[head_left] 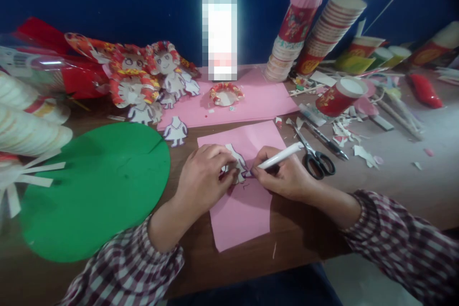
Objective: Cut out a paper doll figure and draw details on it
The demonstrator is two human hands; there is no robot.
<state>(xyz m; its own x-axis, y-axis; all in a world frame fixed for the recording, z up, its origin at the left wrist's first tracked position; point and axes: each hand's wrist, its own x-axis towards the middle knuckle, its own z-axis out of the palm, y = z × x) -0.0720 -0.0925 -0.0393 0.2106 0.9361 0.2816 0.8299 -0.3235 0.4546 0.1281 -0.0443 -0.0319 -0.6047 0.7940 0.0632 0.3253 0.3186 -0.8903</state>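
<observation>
A pink paper sheet (244, 217) lies on the brown table in front of me. On it rests a small white paper cutout (235, 155) with a dark purple outline. My left hand (202, 177) curls over the cutout's left side, its fingers and thumb closed on it against the sheet. My right hand (283, 174) grips a white marker (281, 155), whose tip meets the cutout's right edge. Short dark marks show on the pink sheet just below the tip.
A green paper circle (103, 186) lies left, black-handled scissors (317, 160) and a pen (328, 141) right. Behind are a dress-shaped cutout (175, 131), paper dolls (134, 86), another pink sheet (261, 100), a red ring (226, 94), stacked cups (332, 24) and paper scraps.
</observation>
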